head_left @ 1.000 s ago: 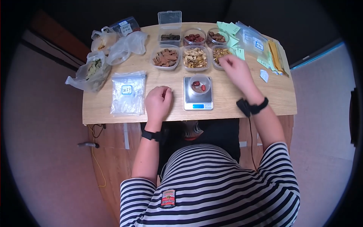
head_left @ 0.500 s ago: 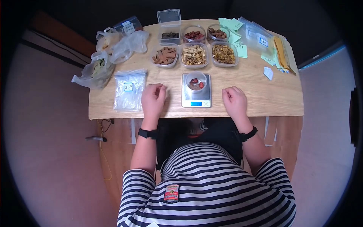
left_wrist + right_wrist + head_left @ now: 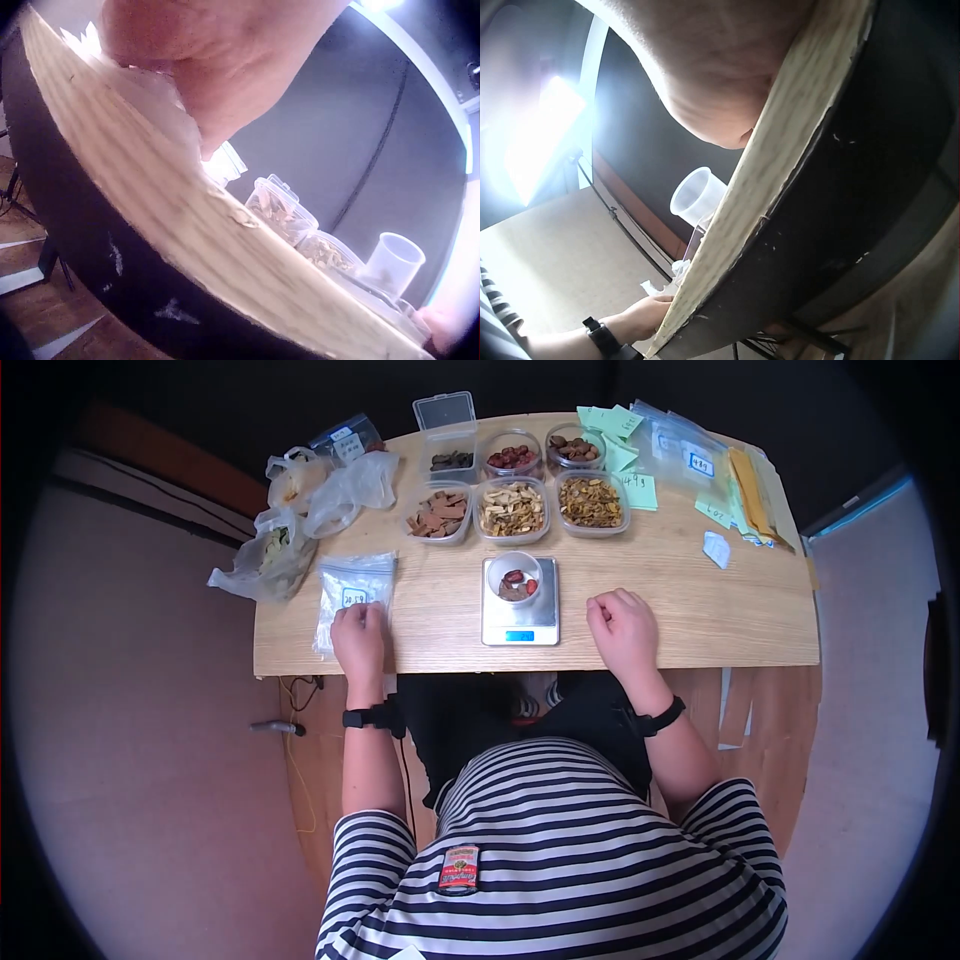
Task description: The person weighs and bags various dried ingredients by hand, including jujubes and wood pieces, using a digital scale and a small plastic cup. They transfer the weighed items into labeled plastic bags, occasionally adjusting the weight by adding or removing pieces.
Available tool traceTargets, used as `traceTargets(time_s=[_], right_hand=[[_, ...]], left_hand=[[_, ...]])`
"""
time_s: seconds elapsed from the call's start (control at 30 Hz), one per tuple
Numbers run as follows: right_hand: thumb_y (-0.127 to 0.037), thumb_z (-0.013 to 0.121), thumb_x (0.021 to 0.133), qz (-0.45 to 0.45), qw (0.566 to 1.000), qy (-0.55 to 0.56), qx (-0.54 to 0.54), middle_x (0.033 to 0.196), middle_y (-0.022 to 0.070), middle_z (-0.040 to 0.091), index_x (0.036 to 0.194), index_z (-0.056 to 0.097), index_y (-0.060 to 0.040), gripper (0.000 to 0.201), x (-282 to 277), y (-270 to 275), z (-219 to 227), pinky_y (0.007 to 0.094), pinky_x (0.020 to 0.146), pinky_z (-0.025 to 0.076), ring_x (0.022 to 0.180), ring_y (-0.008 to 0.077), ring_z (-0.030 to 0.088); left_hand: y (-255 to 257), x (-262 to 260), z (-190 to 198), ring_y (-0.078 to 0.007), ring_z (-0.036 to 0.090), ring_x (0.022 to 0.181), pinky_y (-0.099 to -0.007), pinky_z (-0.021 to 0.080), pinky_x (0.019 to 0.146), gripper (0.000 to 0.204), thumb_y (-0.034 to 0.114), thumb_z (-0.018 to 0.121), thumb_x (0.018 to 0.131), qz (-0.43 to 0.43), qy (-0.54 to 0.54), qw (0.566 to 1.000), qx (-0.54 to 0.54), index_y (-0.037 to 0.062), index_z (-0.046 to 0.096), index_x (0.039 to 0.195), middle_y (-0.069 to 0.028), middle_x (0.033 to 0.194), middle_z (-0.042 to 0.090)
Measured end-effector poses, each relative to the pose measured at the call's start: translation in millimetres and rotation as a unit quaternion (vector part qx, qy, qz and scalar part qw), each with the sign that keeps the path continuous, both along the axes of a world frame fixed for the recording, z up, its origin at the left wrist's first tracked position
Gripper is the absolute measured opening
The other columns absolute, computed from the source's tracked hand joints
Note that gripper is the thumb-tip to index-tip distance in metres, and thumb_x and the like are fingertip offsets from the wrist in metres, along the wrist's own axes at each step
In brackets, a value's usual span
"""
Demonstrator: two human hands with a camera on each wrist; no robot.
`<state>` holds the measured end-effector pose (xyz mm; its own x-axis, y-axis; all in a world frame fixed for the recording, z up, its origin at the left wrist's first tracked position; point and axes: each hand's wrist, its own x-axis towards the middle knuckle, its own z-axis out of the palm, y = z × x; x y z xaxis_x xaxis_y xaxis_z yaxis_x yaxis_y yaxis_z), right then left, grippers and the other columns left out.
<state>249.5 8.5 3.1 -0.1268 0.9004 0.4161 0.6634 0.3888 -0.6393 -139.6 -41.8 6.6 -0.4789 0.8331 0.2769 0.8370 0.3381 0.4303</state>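
In the head view my left hand (image 3: 357, 640) is on the lower part of a clear zip bag (image 3: 335, 622), its fingers curled at the plastic and partly covering the handwritten label. In the left wrist view the plastic (image 3: 161, 105) bunches under the fingers. My right hand (image 3: 625, 628) rests on the tabletop with fingers loosely curled, holding nothing. Between the hands stands a digital kitchen scale (image 3: 520, 622) with a lit blue display. On it sits a clear plastic cup (image 3: 496, 582), holding red dates (image 3: 514, 576) and brown pieces.
Behind the scale stand tubs of brown bark-like pieces (image 3: 438, 515), pale slices (image 3: 512, 508), yellowish-brown chunks (image 3: 590, 502), red dates (image 3: 511, 457), round brown fruits (image 3: 573, 449) and dark pieces (image 3: 452, 461). Plastic bags (image 3: 345, 495) lie back left; green notes (image 3: 640, 492) and envelopes (image 3: 748, 490) back right.
My right hand has come back from the tub of yellowish-brown chunks to the tabletop right of the scale. My left hand has shifted left onto the zip bag.
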Motion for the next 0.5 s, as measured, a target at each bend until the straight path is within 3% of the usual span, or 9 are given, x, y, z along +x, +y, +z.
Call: traceTargets(time_s=[0.07,0.27,0.33,0.37,0.4,0.47,0.5], right_hand=[[-0.016,0.069,0.088,0.003,1.000,0.000,0.006,0.068,0.0089,0.059,0.074,0.064,-0.0055,0.018,0.2,-0.3,-0.1,0.0433,0.065,0.046,0.068,0.0305,0.059],[-0.015,0.069,0.087,0.005,1.000,0.008,-0.007,0.070,0.0096,0.060,0.075,0.065,-0.0041,0.017,-0.4,0.1,-2.5,0.0430,0.065,0.046,0.068,0.0309,0.059],[-0.014,0.069,0.088,0.006,1.000,0.013,-0.023,0.073,0.0102,0.062,0.076,0.066,-0.0032,0.016,1.2,0.2,-3.0,0.0412,0.065,0.047,0.069,0.0297,0.060],[-0.014,0.069,0.088,0.006,0.999,0.021,-0.040,0.075,0.0109,0.063,0.078,0.067,-0.0022,0.016,2.3,0.2,-3.3,0.0393,0.066,0.048,0.069,0.0284,0.061],[-0.014,0.069,0.088,0.009,0.999,0.016,-0.039,0.075,0.0109,0.063,0.078,0.067,-0.0022,0.016,3.1,0.1,-3.7,0.0393,0.066,0.048,0.069,0.0284,0.061],[-0.012,0.068,0.091,0.008,0.985,0.119,-0.123,0.078,0.0079,0.065,0.086,0.069,-0.0003,0.013,3.9,1.0,-3.0,0.0315,0.066,0.049,0.069,0.0189,0.061],[-0.012,0.068,0.091,0.010,0.986,0.115,-0.122,0.078,0.0079,0.065,0.086,0.069,-0.0003,0.013,4.9,2.8,-1.8,0.0315,0.066,0.049,0.069,0.0189,0.061]], left_hand=[[-0.5,0.1,-0.6,-0.0370,0.063,0.091,-0.0442,0.050,0.084,0.029,0.026,0.068,0.093,0.004,-0.032,0.999,0.012,-0.0005,0.073,0.103,-0.0182,0.098,0.069],[-11.5,20.2,24.5,-0.0327,0.063,0.086,-0.0419,0.049,0.081,0.018,0.014,0.064,0.096,0.073,-0.111,0.975,0.177,-0.0025,0.070,0.097,-0.0161,0.093,0.067],[-17.0,23.8,30.8,-0.0305,0.062,0.088,-0.0406,0.048,0.083,0.008,0.007,0.066,0.093,0.005,-0.074,0.964,0.255,-0.0004,0.069,0.095,-0.0131,0.094,0.068],[-20.3,27.8,34.7,-0.0305,0.062,0.088,-0.0406,0.048,0.083,0.008,0.007,0.066,0.093,0.009,-0.077,0.964,0.256,-0.0004,0.069,0.095,-0.0131,0.094,0.068],[-23.4,33.4,38.6,-0.0299,0.062,0.089,-0.0400,0.048,0.084,0.005,0.005,0.067,0.090,-0.046,-0.034,0.966,0.253,0.0010,0.068,0.094,-0.0115,0.096,0.069],[-25.9,39.5,35.7,-0.0281,0.064,0.095,-0.0385,0.047,0.087,0.012,-0.001,0.069,0.083,-0.130,0.015,0.961,0.243,0.0054,0.068,0.093,-0.0075,0.104,0.072],[-26.7,37.5,29.2,-0.0281,0.064,0.095,-0.0385,0.047,0.087,0.012,-0.001,0.069,0.083,-0.126,0.012,0.961,0.244,0.0054,0.068,0.093,-0.0075,0.104,0.072]])
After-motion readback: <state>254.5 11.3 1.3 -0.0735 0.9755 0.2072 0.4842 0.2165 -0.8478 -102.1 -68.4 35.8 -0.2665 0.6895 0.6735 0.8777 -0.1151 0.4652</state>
